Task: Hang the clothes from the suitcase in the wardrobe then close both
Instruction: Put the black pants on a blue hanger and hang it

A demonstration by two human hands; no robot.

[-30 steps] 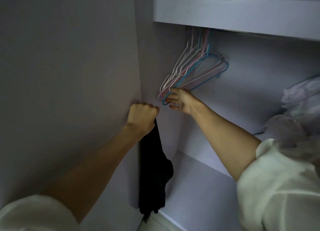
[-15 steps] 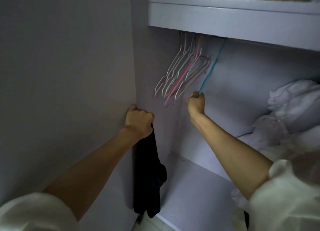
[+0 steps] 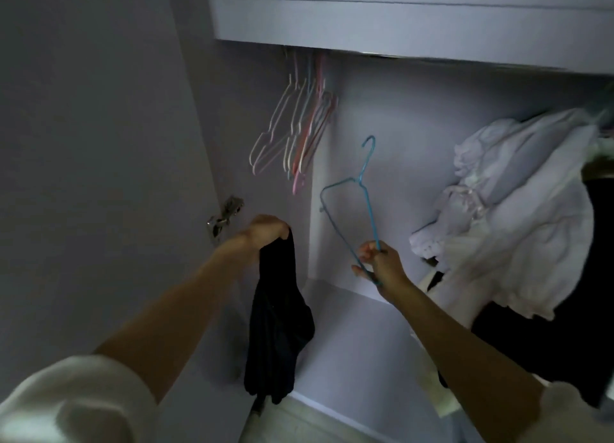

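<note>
Your right hand (image 3: 382,263) pinched the blue hanger (image 3: 349,203), free below the wardrobe shelf's (image 3: 398,24) edge. Your left hand (image 3: 265,231) clenched the dark garment (image 3: 275,326) by the wardrobe's left wall.

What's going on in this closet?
A person is hanging up clothes. The left hand grips a dark garment that dangles by the wardrobe's left side. The right hand holds a blue hanger, off the rail and bare. More empty hangers hang from the rail under the shelf, and white clothes already hang at the right. The garment is not yet on the hanger, and the wardrobe is open.
</note>
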